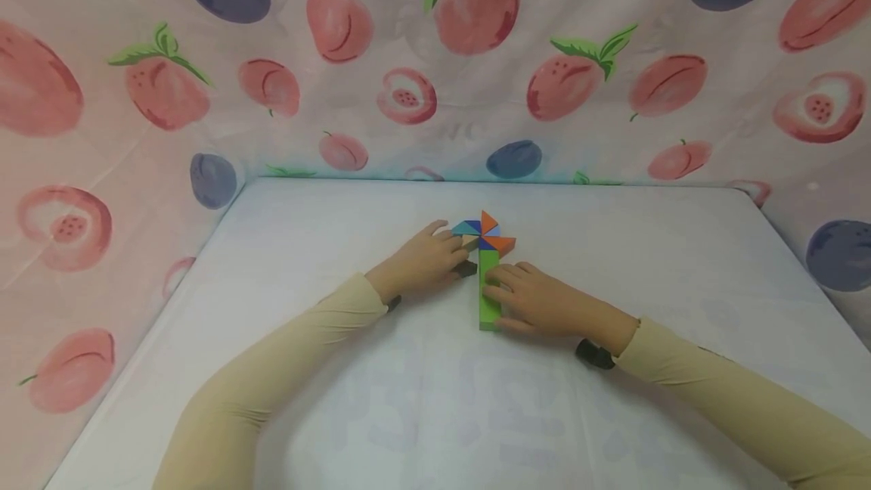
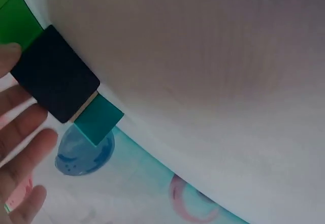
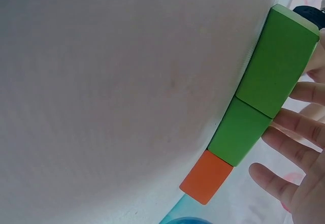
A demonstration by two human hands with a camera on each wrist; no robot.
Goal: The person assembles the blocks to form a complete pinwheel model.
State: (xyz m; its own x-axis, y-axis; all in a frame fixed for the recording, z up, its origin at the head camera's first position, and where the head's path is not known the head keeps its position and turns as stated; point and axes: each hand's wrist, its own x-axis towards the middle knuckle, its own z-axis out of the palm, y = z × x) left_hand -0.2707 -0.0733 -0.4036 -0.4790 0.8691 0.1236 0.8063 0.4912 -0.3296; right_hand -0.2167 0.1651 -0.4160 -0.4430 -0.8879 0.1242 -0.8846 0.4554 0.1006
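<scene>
Here the left hand (image 1: pixel 425 262) lies flat on the white table (image 1: pixel 435 399), fingers straight, their tips against a dark block (image 2: pixel 56 79) and beside a teal piece (image 1: pixel 465 228) of the pinwheel (image 1: pixel 481 231). The pinwheel, made of orange, blue and teal triangles, sits just above both hands. Below it runs a stem of two green blocks (image 3: pixel 269 104), end to end. The right hand (image 1: pixel 540 301) rests with relaxed, straight fingers touching the stem's right side. No container is in view.

head view looks down from above; both wrist views sit close, sharing the green block (image 1: pixel 488 289).
</scene>
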